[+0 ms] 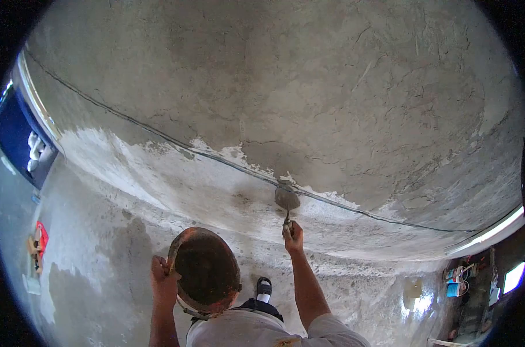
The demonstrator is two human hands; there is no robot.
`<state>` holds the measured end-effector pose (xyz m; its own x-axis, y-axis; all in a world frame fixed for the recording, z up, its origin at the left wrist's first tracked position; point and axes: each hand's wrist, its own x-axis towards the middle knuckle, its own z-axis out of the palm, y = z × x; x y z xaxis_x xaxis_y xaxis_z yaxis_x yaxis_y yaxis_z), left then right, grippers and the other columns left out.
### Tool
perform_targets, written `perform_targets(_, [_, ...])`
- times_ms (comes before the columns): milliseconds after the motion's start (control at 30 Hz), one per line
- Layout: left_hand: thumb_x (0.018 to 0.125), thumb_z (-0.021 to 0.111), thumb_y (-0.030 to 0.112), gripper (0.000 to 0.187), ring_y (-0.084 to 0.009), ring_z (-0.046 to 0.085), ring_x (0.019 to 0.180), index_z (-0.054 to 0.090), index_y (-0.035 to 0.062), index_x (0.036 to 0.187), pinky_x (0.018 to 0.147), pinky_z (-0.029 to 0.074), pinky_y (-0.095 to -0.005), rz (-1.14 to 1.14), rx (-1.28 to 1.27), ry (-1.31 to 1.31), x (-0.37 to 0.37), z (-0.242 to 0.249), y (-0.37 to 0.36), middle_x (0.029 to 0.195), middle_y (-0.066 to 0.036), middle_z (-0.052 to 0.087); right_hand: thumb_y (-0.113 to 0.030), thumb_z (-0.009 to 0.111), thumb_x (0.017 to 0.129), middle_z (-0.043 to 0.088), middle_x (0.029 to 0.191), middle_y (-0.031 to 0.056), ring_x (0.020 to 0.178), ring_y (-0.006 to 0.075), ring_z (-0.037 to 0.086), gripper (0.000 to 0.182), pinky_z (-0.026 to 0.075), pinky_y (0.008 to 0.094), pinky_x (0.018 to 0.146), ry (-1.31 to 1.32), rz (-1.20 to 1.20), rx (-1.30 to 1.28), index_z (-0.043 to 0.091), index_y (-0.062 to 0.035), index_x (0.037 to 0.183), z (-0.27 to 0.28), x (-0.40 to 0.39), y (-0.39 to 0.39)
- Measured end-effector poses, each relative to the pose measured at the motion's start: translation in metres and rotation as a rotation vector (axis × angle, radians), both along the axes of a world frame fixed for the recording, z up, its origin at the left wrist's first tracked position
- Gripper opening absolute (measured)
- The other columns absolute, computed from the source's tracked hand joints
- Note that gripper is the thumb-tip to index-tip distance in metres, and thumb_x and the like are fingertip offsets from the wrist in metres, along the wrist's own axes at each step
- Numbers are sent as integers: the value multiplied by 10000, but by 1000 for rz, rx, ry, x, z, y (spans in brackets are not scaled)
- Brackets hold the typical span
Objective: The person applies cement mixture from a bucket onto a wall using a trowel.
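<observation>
My left hand (165,277) is closed round the rim of a round, dark bucket (207,269), tilted so that its inside shows; what lies in it is too dark to make out. My right hand (294,236) grips the handle of a trowel (287,199). The trowel's blade is up against the wall, just below a dark cable (233,165) that runs across it. Above the cable the wall (332,104) is covered in grey, cracked plaster; below it the surface is paler, with a dark smudge left of the blade.
A wet-patched floor (100,254) lies below the wall, with my sandalled foot (263,289) on it. At the far left are a blue doorway (22,136) and a red item (41,238). Blue-and-white buckets (456,282) stand at the right.
</observation>
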<state>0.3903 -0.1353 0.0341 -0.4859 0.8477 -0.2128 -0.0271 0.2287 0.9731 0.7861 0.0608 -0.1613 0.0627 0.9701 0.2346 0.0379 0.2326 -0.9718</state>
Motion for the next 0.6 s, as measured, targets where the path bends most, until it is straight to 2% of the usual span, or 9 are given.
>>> perform_targets(133, [650,586,-135,434,-125,411,771,362,122,918,665,391,-281,1,-30,53,-8,-6,-4,857,-4,383,-163,648,982,483,661,-36,609,69,415,211,357,285,544,-310,-183,-133,565,-46,827,-34,16,-60])
perform_targets(200, [664,581,-113,419,-137,422,775,361,122,931,691,392,-281,3,47,12,-9,-1,-3,868,-10,391,-158,670,965,456,654,-38,616,74,379,242,337,307,539,-156,-177,-202,556,-43,786,-14,13,-103])
perform_targets(233, [664,581,-113,419,-137,422,775,361,122,931,691,392,-281,-24,56,35,-9,7,-2,868,-10,391,-152,680,957,436,656,-33,631,78,364,245,325,316,539,-340,-259,-307,550,-46,778,-49,24,-119])
perform_targets(267, [657,587,-102,426,-148,433,778,363,119,943,712,397,-283,-11,-6,25,-6,17,-1,871,-11,393,-146,688,952,426,647,-36,627,76,351,254,314,310,530,-352,-273,-189,545,-50,766,-50,27,-141])
perform_targets(333, [650,593,-92,433,-159,444,781,366,117,954,734,402,-285,-26,-48,47,-9,17,2,875,-13,395,-153,681,964,427,639,-47,620,66,358,324,317,304,527,-382,-271,-293,489,-69,717,-80,41,-180])
perform_targets(400, [613,610,-84,474,-183,465,775,364,114,966,747,413,-293,53,71,-179,-21,-8,1,874,-20,397,-191,672,982,434,606,-54,589,58,382,331,318,307,504,-294,-295,-281,492,-86,725,-55,30,-210])
perform_targets(467, [602,614,-80,482,-189,466,770,361,117,961,736,415,-294,25,20,-39,-31,-17,4,872,-24,397,-210,677,979,440,604,-32,583,70,396,354,334,321,506,-281,-302,-393,491,-63,716,-4,14,-228])
perform_targets(533, [591,619,-77,489,-195,468,765,358,120,955,724,417,-295,8,-17,103,-36,-17,6,871,-27,396,-236,693,967,482,604,-8,583,82,423,355,358,327,518,-356,-257,-359,511,-46,729,-16,12,-233])
perform_targets(600, [578,617,-75,493,-199,452,749,355,127,943,710,416,-294,24,68,-66,-39,-15,4,867,-25,388,-249,698,963,505,609,-3,585,84,436,352,368,330,521,-355,-252,-371,528,-42,735,5,1,-229])
